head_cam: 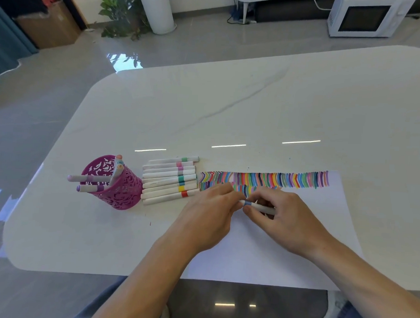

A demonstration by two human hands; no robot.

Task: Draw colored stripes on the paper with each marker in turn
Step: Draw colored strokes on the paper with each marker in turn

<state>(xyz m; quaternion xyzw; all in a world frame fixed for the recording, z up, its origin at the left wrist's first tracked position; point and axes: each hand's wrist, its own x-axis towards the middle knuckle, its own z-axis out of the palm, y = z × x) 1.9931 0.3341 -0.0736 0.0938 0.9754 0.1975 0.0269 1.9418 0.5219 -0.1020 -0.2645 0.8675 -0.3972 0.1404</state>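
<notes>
A white sheet of paper (297,233) lies on the table, with rows of colored stripes (275,180) along its far edge. Both hands meet over the paper on a white marker with a blue band (249,204). My right hand (285,221) grips its barrel. My left hand (209,216) pinches the marker's left end, where the cap is hidden by the fingers. Several white markers (169,181) with colored bands lie in a row to the left of the paper.
A magenta perforated pen cup (117,191) stands left of the marker row with several markers sticking out. The white marble table (230,107) has a rounded edge near me. A plant, a white column and a microwave stand on the floor beyond.
</notes>
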